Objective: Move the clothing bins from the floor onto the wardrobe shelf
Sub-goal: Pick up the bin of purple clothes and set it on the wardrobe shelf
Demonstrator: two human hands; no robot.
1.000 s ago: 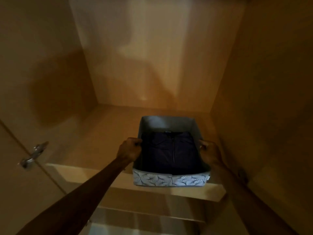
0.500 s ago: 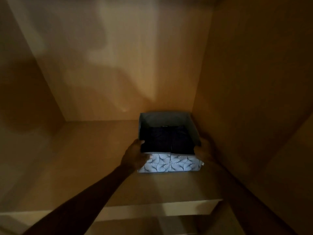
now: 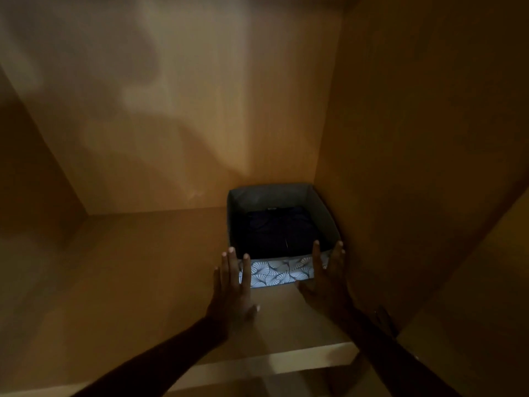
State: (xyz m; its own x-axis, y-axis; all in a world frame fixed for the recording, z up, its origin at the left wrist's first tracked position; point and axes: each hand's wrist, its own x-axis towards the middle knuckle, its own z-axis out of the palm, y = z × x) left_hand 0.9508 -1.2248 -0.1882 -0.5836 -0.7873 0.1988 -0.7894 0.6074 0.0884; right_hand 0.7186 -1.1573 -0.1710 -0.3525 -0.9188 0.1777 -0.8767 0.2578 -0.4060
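A grey fabric bin with a white leaf-pattern front stands on the wooden wardrobe shelf, deep in the back right corner against the right wall. Dark folded clothing lies inside it. My left hand is flat with fingers straight, its fingertips at the bin's front left corner. My right hand is flat too, fingertips resting on the front right edge of the bin. Neither hand grips the bin.
The wardrobe's back panel and right side wall close the shelf in. The shelf's pale front edge runs below my wrists. The left wall is in shadow. The light is dim.
The bin has slid from the shelf's front edge back into the right rear corner. Both hands have let go of its sides and now lie flat against its front.
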